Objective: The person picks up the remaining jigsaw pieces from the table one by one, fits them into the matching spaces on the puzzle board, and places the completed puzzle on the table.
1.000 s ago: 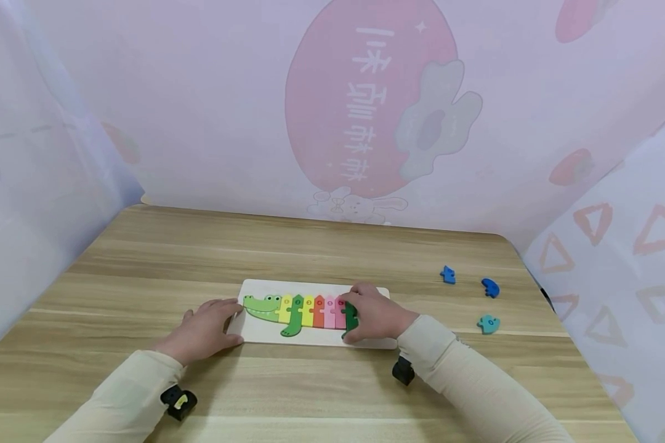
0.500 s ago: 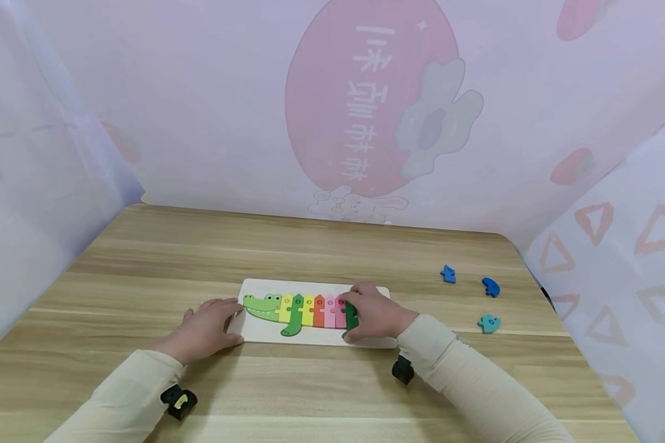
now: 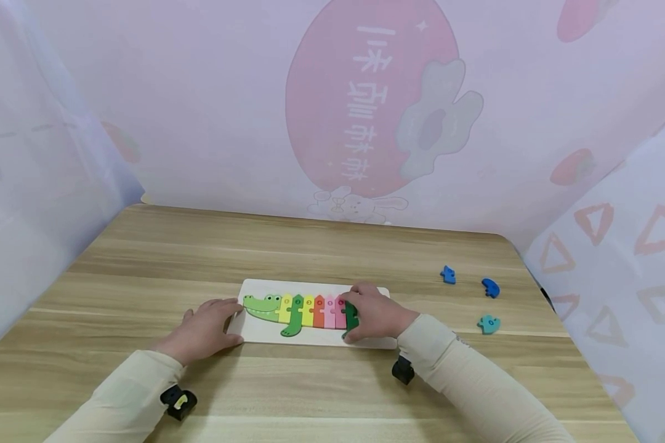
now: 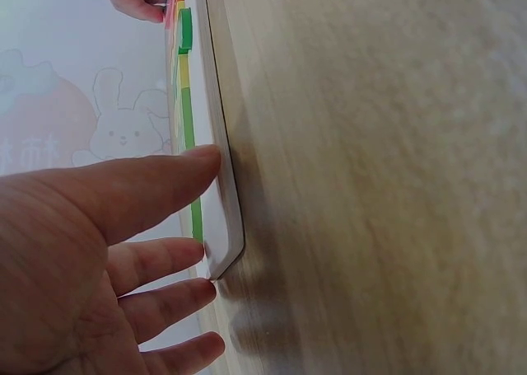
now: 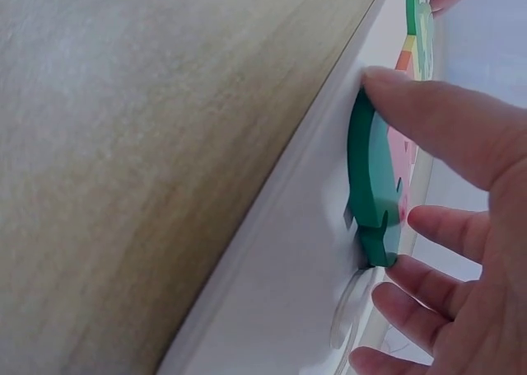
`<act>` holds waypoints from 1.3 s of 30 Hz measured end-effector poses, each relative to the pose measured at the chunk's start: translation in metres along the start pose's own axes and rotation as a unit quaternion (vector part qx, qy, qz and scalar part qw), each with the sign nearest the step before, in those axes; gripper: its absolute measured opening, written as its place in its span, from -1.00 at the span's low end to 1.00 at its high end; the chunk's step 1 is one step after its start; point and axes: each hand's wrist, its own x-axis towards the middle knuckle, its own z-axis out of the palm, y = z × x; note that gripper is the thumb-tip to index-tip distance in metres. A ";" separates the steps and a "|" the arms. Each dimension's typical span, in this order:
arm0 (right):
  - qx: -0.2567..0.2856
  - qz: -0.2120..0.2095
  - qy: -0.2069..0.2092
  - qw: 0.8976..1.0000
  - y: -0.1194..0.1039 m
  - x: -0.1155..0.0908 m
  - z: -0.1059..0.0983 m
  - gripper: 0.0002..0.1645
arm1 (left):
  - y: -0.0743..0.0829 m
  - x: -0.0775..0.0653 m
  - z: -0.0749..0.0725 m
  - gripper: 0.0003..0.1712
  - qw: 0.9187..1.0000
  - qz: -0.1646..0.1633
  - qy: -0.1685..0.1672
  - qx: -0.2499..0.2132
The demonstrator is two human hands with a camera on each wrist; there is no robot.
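A white crocodile puzzle board (image 3: 321, 338) lies on the table, with a green head piece (image 3: 263, 307), a green leg piece (image 3: 292, 326) and several coloured numbered pieces fitted in a row. My left hand (image 3: 199, 332) touches the board's left end; in the left wrist view the thumb (image 4: 202, 165) is at its near edge, the other fingers spread loosely by the corner. My right hand (image 3: 379, 314) holds a dark green puzzle piece (image 5: 370, 157) at the right end of the row. Its thumb is on one end, a fingertip at the other; the hand covers part of the board.
Three loose pieces lie on the table to the right: a small blue one (image 3: 448, 275), a curved blue one (image 3: 490, 287) and a teal one (image 3: 488, 324). A patterned cloth wall (image 3: 227, 123) rises behind the wooden table (image 3: 199, 246).
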 end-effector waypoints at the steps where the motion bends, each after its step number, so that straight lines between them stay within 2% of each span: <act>1: -0.001 0.000 0.000 1.000 0.000 0.000 0.000 -0.07 | 0.000 0.000 0.000 -0.35 1.000 -0.001 -0.001 -0.001; 30: -0.004 0.011 0.019 1.000 -0.004 -0.003 0.001 -0.03 | 0.006 -0.003 -0.006 -0.35 1.000 -0.006 -0.005 0.000; 39: -0.007 0.006 0.027 1.000 -0.002 -0.004 0.000 0.05 | 0.005 -0.002 -0.005 -0.34 1.000 -0.005 -0.006 0.000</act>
